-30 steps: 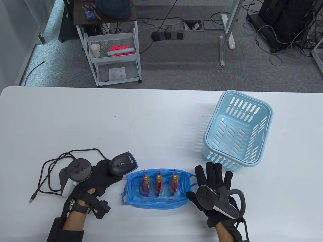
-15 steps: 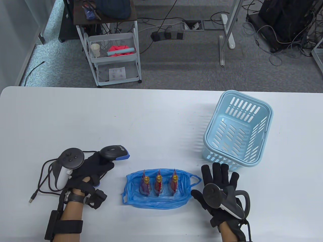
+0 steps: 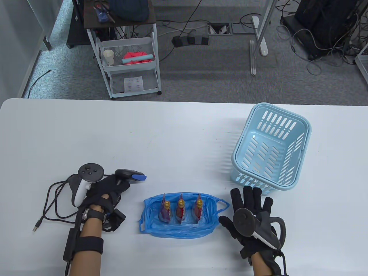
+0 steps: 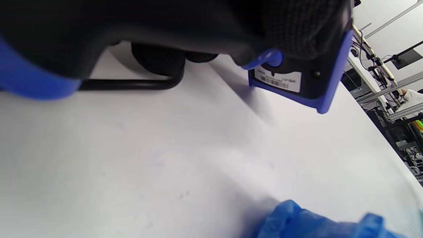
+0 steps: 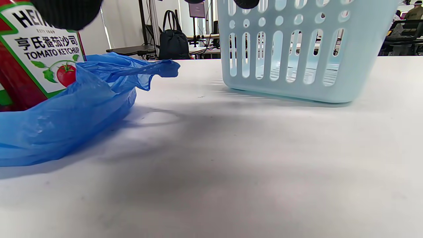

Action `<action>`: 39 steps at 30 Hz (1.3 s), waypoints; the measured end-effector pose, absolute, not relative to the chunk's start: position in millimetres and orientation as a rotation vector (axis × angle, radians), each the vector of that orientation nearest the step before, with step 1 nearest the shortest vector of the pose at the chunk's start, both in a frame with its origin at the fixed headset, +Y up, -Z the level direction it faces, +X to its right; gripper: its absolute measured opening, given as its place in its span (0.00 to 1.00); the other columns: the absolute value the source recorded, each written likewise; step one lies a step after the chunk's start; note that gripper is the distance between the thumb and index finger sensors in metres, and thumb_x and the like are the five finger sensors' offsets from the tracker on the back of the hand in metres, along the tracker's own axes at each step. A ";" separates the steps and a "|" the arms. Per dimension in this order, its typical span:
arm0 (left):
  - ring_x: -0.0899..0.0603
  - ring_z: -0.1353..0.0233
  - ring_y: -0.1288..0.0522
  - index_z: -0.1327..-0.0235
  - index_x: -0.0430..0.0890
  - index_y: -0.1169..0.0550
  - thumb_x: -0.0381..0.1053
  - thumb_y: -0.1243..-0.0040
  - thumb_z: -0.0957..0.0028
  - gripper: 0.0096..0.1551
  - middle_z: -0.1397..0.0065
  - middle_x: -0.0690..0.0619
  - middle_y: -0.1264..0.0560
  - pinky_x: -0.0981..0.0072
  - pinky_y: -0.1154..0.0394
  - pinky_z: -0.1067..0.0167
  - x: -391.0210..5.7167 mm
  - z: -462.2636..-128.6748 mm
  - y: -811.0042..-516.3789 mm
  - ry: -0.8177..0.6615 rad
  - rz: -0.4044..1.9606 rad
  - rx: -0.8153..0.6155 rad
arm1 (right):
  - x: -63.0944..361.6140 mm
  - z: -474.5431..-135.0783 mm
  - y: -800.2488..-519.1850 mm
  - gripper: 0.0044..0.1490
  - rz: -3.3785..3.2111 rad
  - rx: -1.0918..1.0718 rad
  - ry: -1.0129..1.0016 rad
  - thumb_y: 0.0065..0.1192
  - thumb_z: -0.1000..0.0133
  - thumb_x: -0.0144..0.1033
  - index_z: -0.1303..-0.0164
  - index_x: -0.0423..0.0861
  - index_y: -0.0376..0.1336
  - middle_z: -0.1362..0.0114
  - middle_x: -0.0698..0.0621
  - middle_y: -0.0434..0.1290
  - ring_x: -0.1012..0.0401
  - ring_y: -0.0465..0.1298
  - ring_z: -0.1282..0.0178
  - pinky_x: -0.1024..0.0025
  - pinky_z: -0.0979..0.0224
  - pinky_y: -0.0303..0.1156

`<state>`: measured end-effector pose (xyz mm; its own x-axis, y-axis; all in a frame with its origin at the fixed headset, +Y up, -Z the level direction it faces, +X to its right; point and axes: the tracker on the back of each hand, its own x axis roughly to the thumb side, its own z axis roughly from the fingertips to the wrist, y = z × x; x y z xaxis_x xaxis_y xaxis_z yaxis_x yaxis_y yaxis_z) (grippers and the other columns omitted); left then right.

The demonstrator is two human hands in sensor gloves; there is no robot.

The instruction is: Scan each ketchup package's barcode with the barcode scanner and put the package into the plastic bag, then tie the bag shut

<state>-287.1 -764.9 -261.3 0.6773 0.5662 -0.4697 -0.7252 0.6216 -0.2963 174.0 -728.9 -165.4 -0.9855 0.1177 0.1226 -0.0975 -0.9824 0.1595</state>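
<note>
Three red ketchup packages (image 3: 180,209) stand upright in a row inside the open blue plastic bag (image 3: 175,230) near the table's front edge. Left of the bag, my left hand (image 3: 118,185) grips the black and blue barcode scanner (image 3: 130,175), which lies low over the table with its nose pointing right. The left wrist view shows the scanner's blue edge (image 4: 325,82) just above the tabletop and a corner of the bag (image 4: 310,221). My right hand (image 3: 250,199) lies flat, fingers spread, holding nothing, right of the bag. The right wrist view shows one ketchup package (image 5: 36,56) behind the bag (image 5: 66,115).
A light blue slotted basket (image 3: 300,149) stands at the right, just beyond my right hand, and fills the top of the right wrist view (image 5: 297,49). The scanner's black cable (image 3: 54,198) loops on the table at the far left, ending in a plug.
My left hand has carried the scanner up and left, away from the bag, and tipped it lower towards the table. My right hand has shifted slightly right. Bag and packages are unmoved.
</note>
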 end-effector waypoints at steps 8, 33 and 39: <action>0.35 0.36 0.22 0.24 0.43 0.34 0.73 0.49 0.51 0.49 0.31 0.46 0.28 0.45 0.26 0.37 -282.0 -261.3 -757.6 0.395 0.455 -0.481 | 176.9 -165.5 -728.9 0.60 3.009 0.182 0.226 0.50 0.44 0.69 0.13 0.46 0.35 0.11 0.33 0.36 0.36 0.35 0.13 0.28 0.22 0.30; 0.32 0.33 0.23 0.19 0.44 0.37 0.72 0.53 0.50 0.50 0.26 0.42 0.30 0.42 0.26 0.35 -278.9 -258.9 -749.7 0.447 0.149 -0.462 | 177.0 -164.8 -730.9 0.60 2.999 0.187 0.227 0.50 0.43 0.68 0.13 0.46 0.35 0.11 0.33 0.36 0.36 0.34 0.13 0.28 0.22 0.30; 0.32 0.33 0.23 0.20 0.45 0.36 0.72 0.52 0.49 0.49 0.26 0.43 0.29 0.42 0.26 0.35 -282.4 -256.9 -741.7 0.433 0.183 -0.440 | 176.2 -164.7 -730.6 0.60 3.003 0.188 0.227 0.50 0.43 0.68 0.13 0.46 0.35 0.11 0.33 0.36 0.35 0.34 0.13 0.28 0.22 0.30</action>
